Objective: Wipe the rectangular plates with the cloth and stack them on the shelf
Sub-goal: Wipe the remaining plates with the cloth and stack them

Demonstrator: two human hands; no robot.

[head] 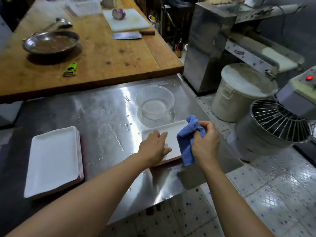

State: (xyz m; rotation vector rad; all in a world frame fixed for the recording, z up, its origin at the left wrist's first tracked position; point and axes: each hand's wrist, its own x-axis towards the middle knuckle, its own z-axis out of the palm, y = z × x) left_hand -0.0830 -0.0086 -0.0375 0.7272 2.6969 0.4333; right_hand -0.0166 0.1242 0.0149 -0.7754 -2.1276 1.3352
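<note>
A single white rectangular plate lies flat on the wet steel table, near its right edge. My left hand rests on the plate's left side with fingers fairly straight, thumb along the near rim. My right hand grips a bunched blue cloth that hangs over the plate's right part. A stack of several white rectangular plates sits at the left of the steel table, apart from both hands.
A clear bowl holding water stands just behind the plate. The wooden counter behind carries a metal pan, green peeler, cleaver and cutting board. A lidded bucket and mixer stand right.
</note>
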